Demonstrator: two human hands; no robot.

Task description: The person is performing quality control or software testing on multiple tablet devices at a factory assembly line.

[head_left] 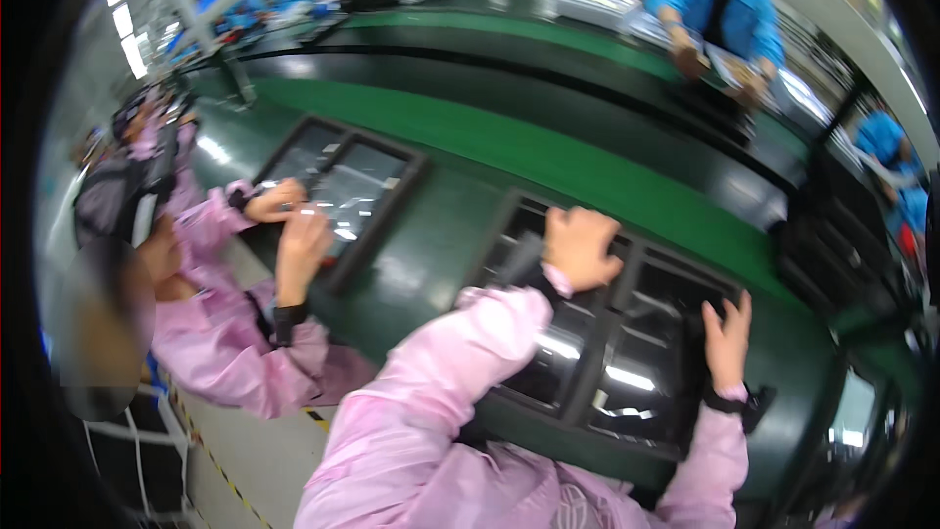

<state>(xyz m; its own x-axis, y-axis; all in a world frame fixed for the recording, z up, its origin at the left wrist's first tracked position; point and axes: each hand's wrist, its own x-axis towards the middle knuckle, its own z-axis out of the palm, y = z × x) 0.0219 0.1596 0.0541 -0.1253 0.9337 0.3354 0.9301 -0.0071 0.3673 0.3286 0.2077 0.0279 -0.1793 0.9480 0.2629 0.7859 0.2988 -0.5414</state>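
Note:
A dark two-panel tray (586, 372) with a raised frame and glossy black panels lies in front of me on the green work surface. Over its far part is my left hand (582, 250), fingers bent and thumb held apart, nothing visible between them. A blurred dark grey piece (522, 257) shows beside that wrist; I cannot make out its kind. My right hand (727, 338) is at the tray's right edge with thumb and fingers spread. Whether it touches the frame is unclear. Pink sleeves and black wristbands cover both my wrists.
At left, a co-worker in pink (225, 323) works with both hands over a similar tray (377, 206). A green strip (470, 152) runs along the bench. Across it, a person in blue (720, 10) handles something. Black trays (842, 235) are stacked at right.

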